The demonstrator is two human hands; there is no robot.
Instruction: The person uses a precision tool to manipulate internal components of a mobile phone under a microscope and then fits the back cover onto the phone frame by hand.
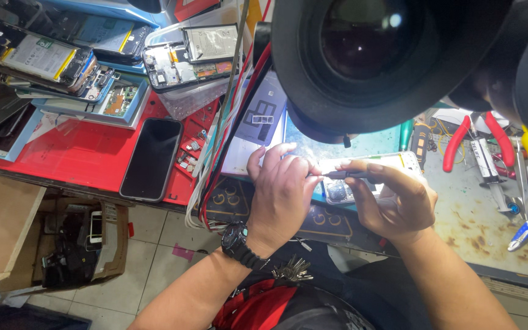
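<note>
Below the big black microscope head (362,55) at the top of the frame, a person bends over an opened phone (362,180) lying on the bench mat just right of centre. Their left hand (279,195), with a black watch (239,244) on the wrist, rests curled over the phone's left end, fingers bent close together and pressing on it. Their right hand (392,198) is pinched narrow around a thin dark tool (343,175), whose tip meets the left fingertips above the phone's camera end.

To the left, a black phone (152,157) lies face up on a red mat (87,153), and further up left several stripped phones (56,61) sit stacked in trays. At the right edge lie red-handled pliers (478,137) and a syringe (490,174) on the stained green bench (478,226). A bunch of keys (291,269) hangs at the person's waist, lower centre.
</note>
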